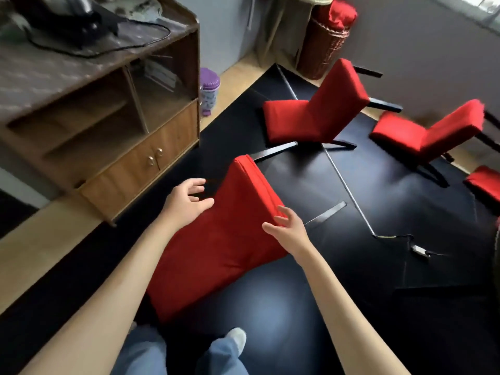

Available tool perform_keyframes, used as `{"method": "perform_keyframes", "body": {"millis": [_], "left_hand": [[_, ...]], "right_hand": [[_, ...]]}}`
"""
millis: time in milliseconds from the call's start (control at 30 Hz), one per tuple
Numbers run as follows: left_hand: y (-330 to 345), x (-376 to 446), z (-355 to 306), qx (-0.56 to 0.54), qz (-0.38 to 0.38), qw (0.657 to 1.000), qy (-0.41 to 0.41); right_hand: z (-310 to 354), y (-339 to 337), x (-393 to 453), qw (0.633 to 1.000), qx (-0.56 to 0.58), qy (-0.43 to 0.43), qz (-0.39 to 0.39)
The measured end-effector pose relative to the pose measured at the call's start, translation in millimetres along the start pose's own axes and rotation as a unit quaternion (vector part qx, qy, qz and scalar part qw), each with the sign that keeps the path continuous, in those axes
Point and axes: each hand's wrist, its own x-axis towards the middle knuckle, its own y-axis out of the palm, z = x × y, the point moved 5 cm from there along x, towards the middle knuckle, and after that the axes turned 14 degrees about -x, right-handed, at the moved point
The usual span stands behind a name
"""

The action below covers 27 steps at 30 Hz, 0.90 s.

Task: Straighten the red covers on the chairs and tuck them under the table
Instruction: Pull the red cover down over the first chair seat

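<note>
Your left hand [186, 201] floats just left of the nearest chair back [230, 234], in the middle of the frame, with its fingers [196, 182] loose and spread, holding nothing. Your right hand [288, 230] is at the right edge of that same chair back, fingers lightly curled and apart; they look close to the red cover, but you cannot tell if they touch it. The cover is soft red cloth, smooth and padded, pulled over a tall flat back that slants up toward the upper left. Two more red chairs sit farther off: one [316, 106] in the upper middle and one [430, 131] at the right, both with thin black legs and thick folded cushions. A bit of another red seat [484, 182] peeks in at the right edge. The floor under them is a dark shiny mat [351, 266]. A brown wooden cabinet [113, 136] with glass doors fills the upper left, and a woven brown basket [322, 47] stands at the top.
</note>
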Motion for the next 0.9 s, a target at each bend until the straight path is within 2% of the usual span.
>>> {"method": "perform_keyframes", "body": {"millis": [200, 500, 633, 900], "left_hand": [[-33, -28, 43, -0.02, -0.093, 0.994, -0.052], [-53, -49, 113, -0.003, -0.115, 0.988, -0.101], [-52, -53, 164, -0.006, -0.12, 0.983, -0.141], [-33, -52, 294, -0.063, -0.184, 0.95, -0.246]], "right_hand": [[-10, 30, 13, 0.998, -0.026, -0.021, 0.062], [-40, 100, 12, 0.994, -0.057, -0.002, 0.095], [-72, 141, 25, 0.99, -0.069, 0.015, 0.124], [-163, 227, 82, 0.963, -0.138, 0.087, 0.215]]}}
